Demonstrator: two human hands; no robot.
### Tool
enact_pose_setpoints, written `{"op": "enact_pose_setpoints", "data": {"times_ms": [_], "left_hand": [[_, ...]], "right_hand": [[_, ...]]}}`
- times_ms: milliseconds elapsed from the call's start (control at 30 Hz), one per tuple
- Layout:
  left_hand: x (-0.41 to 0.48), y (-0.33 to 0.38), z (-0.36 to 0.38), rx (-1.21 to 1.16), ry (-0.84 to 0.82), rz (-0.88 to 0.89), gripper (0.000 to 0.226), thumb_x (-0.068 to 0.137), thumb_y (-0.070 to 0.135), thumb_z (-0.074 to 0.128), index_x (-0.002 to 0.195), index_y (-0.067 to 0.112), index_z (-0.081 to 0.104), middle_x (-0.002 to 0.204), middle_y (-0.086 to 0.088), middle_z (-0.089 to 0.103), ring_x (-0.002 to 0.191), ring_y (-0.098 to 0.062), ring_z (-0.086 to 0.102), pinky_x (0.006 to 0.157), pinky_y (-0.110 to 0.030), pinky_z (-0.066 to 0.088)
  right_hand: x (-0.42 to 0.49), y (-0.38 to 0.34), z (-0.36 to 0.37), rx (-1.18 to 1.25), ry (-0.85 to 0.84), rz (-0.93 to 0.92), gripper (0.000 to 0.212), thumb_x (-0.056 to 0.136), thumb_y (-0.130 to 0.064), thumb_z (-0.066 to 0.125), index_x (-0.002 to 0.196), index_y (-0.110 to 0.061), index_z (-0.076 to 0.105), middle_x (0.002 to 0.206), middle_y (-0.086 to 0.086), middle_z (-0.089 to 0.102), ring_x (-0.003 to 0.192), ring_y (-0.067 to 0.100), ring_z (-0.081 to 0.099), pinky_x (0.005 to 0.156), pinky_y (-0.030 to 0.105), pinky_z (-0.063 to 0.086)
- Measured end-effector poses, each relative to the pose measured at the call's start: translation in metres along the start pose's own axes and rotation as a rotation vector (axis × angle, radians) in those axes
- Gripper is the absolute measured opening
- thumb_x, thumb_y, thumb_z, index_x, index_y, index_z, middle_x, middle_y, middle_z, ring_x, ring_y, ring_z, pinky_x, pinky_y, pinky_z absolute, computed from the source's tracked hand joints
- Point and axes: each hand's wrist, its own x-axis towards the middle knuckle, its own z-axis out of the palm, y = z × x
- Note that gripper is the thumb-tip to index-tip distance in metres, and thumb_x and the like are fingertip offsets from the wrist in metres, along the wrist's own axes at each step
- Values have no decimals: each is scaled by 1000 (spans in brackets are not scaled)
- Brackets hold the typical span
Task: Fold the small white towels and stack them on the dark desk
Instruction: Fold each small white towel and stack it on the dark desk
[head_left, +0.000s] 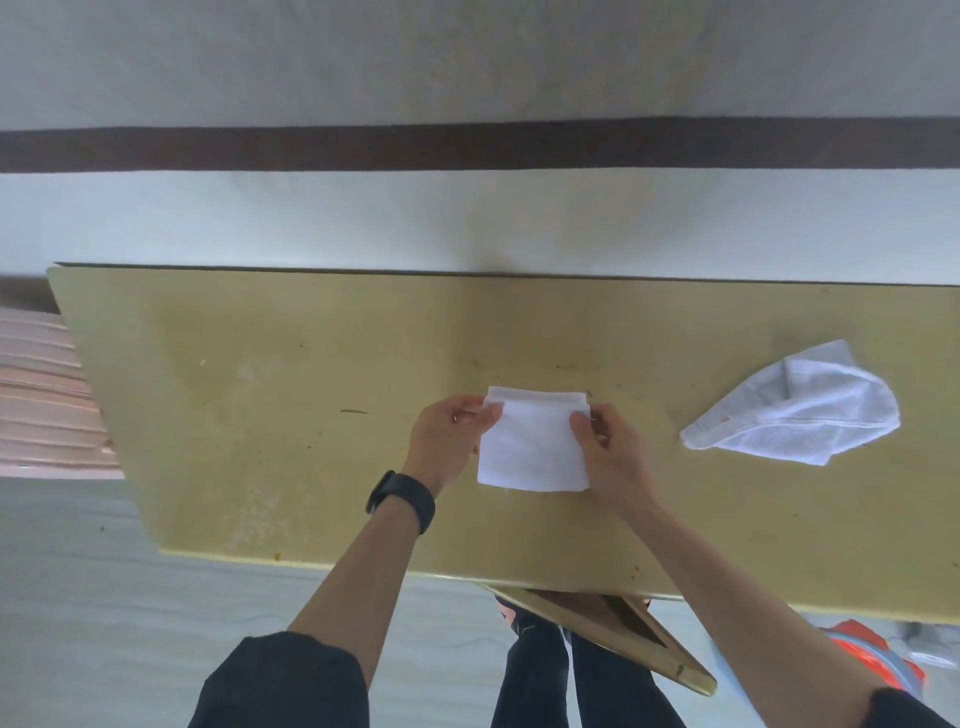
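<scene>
Sleeves, dark, pushed up on both forearms, which reach in over the near edge of the desk (260, 415); black watch (402, 500) on the left wrist.

Folded towel (532, 449): small, white, roughly square, lying flat about midway between the desk's far and near edges. A folded band runs along its far edge.

Left hand (441, 441): pinches the towel's left edge close to the far-left corner, thumb on top, other fingers curled beside and under the cloth.

Right hand (610, 457): pinches the right edge close to the far-right corner, thumb on top of the cloth, fingers curled alongside.

Second towel (800, 410): white, unfolded, in a loose rumpled wedge toward the right end of the desk, well apart from the folded one and from both hands. Small red mark near its left tip.

Desk surface: yellowish, scuffed and spotted. Far edge sits against a pale wall with a dark horizontal stripe (467, 148).

Off the left end: a pink ribbed object (47, 395), partly cut off by the frame. Below the near edge: a wooden frame piece (608, 623), and at lower right an orange object (872, 660), blurred.
</scene>
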Motion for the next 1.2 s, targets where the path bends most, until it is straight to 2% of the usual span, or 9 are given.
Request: {"op": "enact_pose_setpoints", "data": {"times_ms": [133,300,500,633,867,967,1067,1133,1200], "left_hand": [[15,-4,10,39,76,-5,16,86,47,71,95,34,68,97,10,72,91,-17,70,89,-43,58],[23,-3,16,112,98,-16,20,90,46,67,102,30,65,96,14,69,90,-15,67,90,-41,57],[24,3,22,317,138,15,29,93,49,59,107,25,64,93,17,65,87,-7,62,72,-25,47],[27,5,25,351,153,15,29,93,51,57,105,25,62,95,14,66,87,-10,63,72,-27,48],[27,4,29,347,205,-17,25,90,53,59,91,29,55,84,11,67,77,-13,64,73,-36,57],[24,9,28,481,205,7,31,90,59,55,97,29,53,87,12,66,78,-14,64,73,-36,56],[12,7,25,715,270,134,42,94,60,46,119,27,47,108,8,62,90,-21,63,72,-35,51],[1,-6,23,839,338,348,43,95,50,49,130,24,47,124,0,56,103,-25,60,75,-36,50],[-6,-23,25,957,326,572,44,93,39,56,132,20,51,135,-5,55,114,-29,57,84,-39,50]], "right_hand": [[10,1,5,-112,39,39,16,103,-39,42,107,-28,53,89,-21,58,84,5,57,65,26,42],[15,2,9,-244,112,50,21,103,-41,40,109,-26,53,83,-17,58,79,12,57,68,35,46],[19,5,15,-348,179,9,22,103,-41,36,103,-25,51,79,-13,59,70,13,56,60,35,43],[20,7,16,-356,188,9,18,103,-40,37,102,-25,47,77,-13,58,67,10,54,57,33,37],[26,2,17,-362,198,55,16,100,-42,40,101,-27,45,81,-13,61,72,14,58,60,34,45],[22,-4,14,-402,190,50,23,100,-45,38,105,-24,43,78,-9,60,69,17,58,59,36,47],[10,-8,4,-528,190,56,35,98,-50,38,119,-22,40,93,-4,57,82,26,58,67,36,42],[-3,-3,-2,-567,274,0,42,98,-47,43,126,-17,44,112,1,54,100,26,54,76,35,40],[-16,5,0,-587,355,-98,41,97,-44,48,126,-15,49,117,3,52,106,24,48,82,33,38]]}}
